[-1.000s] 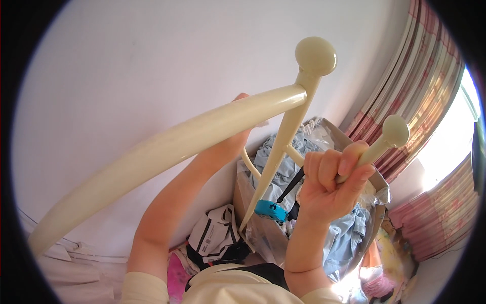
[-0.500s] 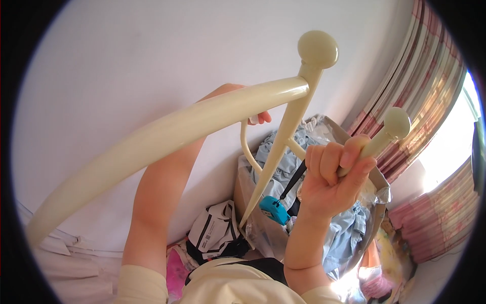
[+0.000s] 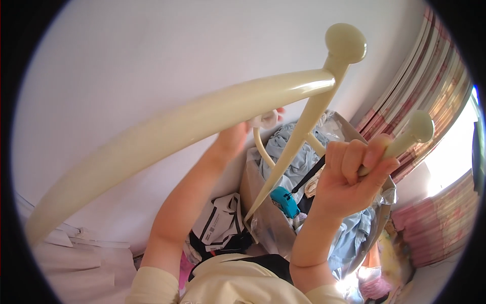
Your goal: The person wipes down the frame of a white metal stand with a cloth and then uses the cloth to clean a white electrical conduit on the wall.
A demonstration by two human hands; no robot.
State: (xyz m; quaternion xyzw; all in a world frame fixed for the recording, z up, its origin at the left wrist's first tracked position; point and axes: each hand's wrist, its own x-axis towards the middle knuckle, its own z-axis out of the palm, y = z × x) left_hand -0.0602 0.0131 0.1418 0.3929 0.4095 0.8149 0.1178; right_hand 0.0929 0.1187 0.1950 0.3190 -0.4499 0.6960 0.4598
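Note:
A cream metal frame crosses the view, with a thick curved rail [image 3: 167, 121] joined to a slanting post topped by a rounded knob [image 3: 346, 43]. My left hand [image 3: 235, 137] reaches behind the rail, partly hidden by it. Its fingers close round a white, rounded thing [image 3: 265, 119] just under the rail; I cannot make out its kind. My right hand [image 3: 349, 175] is wrapped round a second, shorter cream post [image 3: 397, 147], just below its knob [image 3: 421, 125]. A teal device [image 3: 285, 201] hangs on a black strap beside my right wrist.
Below stands an open cardboard box [image 3: 253, 177] with a plastic lining and blue-grey clothes [image 3: 349, 235]. A white-and-black bag [image 3: 218, 220] lies beside it. The pale wall [image 3: 126, 61] is behind the frame; striped curtains [image 3: 405, 76] and a bright window are at right.
The frame and my right hand appear shifted right in view. My left hand has come out lower from behind the rail, and more of the white thing shows.

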